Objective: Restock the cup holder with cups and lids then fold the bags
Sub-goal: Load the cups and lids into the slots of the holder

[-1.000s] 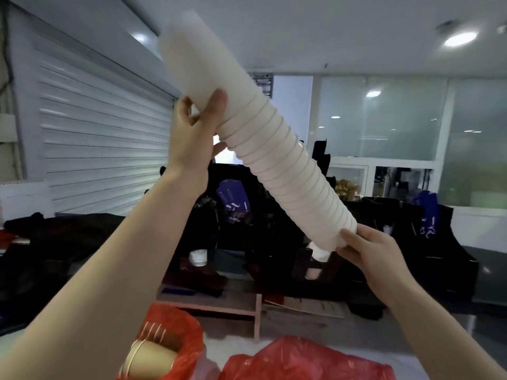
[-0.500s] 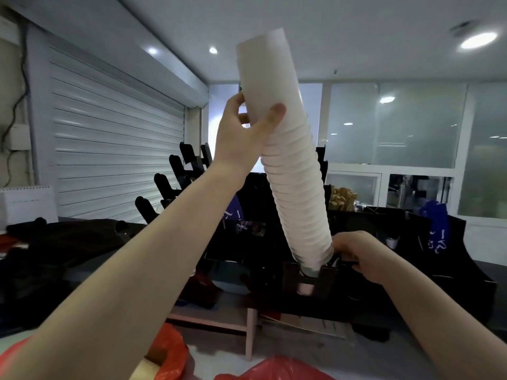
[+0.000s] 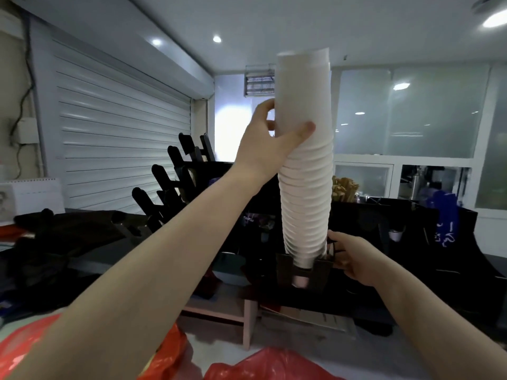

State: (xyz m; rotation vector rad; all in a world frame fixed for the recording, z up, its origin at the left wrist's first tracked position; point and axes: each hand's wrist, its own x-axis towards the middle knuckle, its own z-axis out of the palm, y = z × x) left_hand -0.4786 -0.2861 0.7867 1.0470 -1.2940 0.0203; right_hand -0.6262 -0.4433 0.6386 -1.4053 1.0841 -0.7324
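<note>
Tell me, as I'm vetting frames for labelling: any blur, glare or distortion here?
Head view, all remarks: the cup stack is motion-blurred at its top; the ceiling light is blown out; the wide lens tilts the shutter; the dark holder loses detail.

No text is showing clearly enough to read. The blue bag (image 3: 445, 223) at the right is carrying white marks, too blurred to make out, and the white desk calendar (image 3: 33, 196) at the left is showing only a faint sketch.
</note>
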